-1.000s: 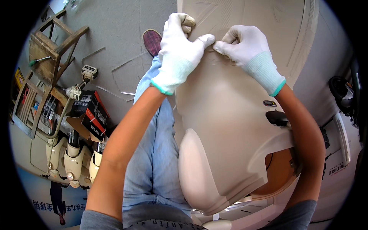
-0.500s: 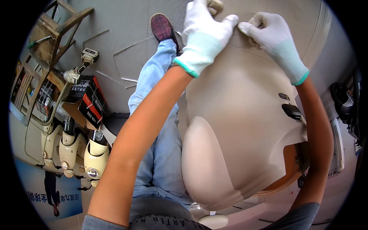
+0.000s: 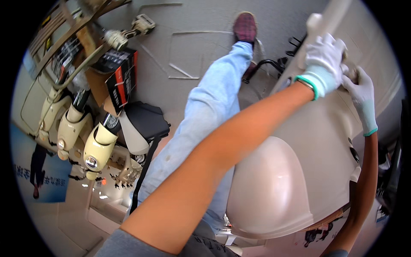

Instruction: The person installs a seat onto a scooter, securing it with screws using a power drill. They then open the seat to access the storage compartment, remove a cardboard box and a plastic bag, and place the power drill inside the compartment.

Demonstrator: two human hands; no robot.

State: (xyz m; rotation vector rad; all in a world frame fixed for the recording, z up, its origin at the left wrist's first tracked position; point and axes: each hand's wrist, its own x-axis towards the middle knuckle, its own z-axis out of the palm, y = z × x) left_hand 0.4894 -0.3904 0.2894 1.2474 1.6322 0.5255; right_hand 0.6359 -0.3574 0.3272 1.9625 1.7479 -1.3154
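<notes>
A large, glossy beige moulded body panel (image 3: pixel 317 154) with a rounded bulge at its near end fills the right side. My left hand (image 3: pixel 326 58), in a white knit glove with a turquoise cuff, is over its far part, fingers curled. Close beside it on the right, my right hand (image 3: pixel 361 88) wears a matching glove, thumb and fingers bent together. The fingertips of both hands nearly meet just above the panel's surface. Whatever may be pinched between them is too small or hidden to make out. A cut-out shows at the panel's near right edge.
To the left are a cordless power tool (image 3: pixel 115 39), a wooden frame (image 3: pixel 77 28), and a black and red cardboard box (image 3: pixel 122 81). Several cream scooter parts (image 3: pixel 100 145) stand near a black seat (image 3: pixel 147 120). My jeans-clad leg (image 3: pixel 205 98) runs along the panel's left side.
My view has turned, so the panel and both hands appear farther right. The hands have drawn closer together, and my left forearm now crosses over my leg and the panel's near end.
</notes>
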